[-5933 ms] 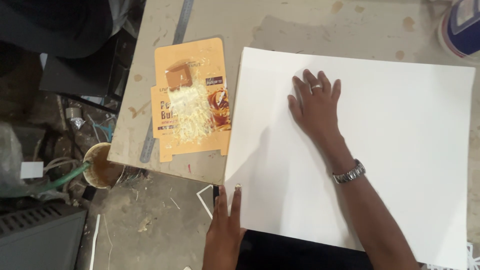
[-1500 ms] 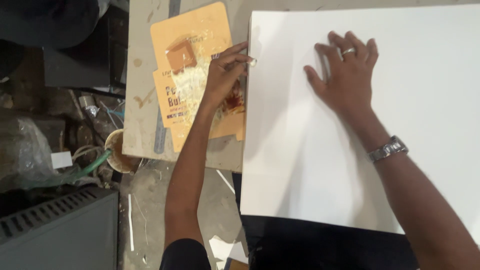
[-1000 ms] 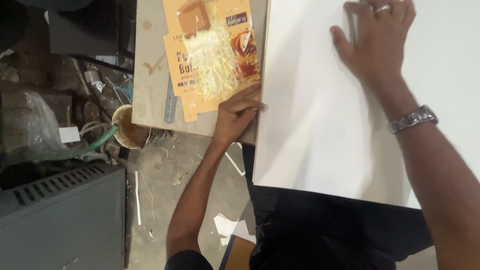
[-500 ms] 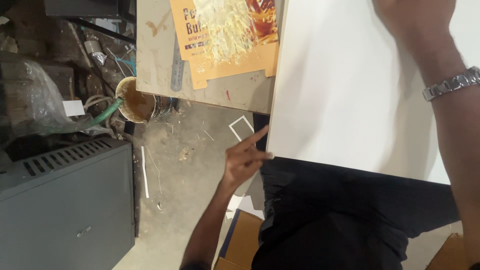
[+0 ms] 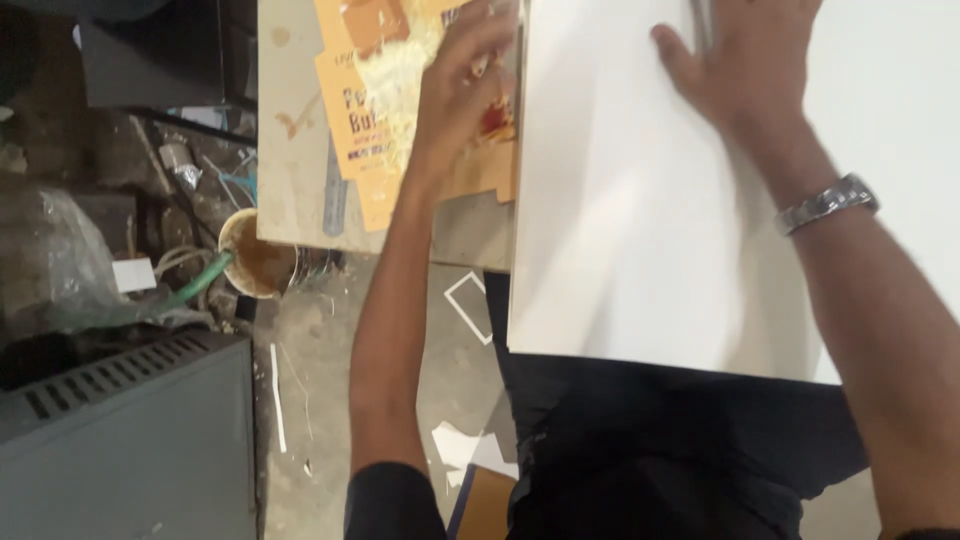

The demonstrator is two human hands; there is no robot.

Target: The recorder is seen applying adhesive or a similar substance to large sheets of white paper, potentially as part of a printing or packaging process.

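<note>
flattened orange carton (image 5: pixel 365 150) on workbench, seemingly topped with pale shavings

Both hands at the white board, head view.
Right hand (image 5: pixel 745 65) lies flat on the white board (image 5: pixel 640 230); left hand (image 5: pixel 462 90) rests at its left edge, over the orange carton (image 5: pixel 375 140) on the bench (image 5: pixel 290 150).

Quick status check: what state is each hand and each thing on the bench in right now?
Left hand: laid on the orange flattened carton, fingers at the sheet's left edge; grip unclear.
Right hand: flat, open, pressing the white sheet.
White sheet: flat on the bench, near edge overhanging.
Orange flattened carton: lying flat, pale shavings piled on it.
Wristwatch: on the right wrist.
Small pot: open, brown inside.
</note>
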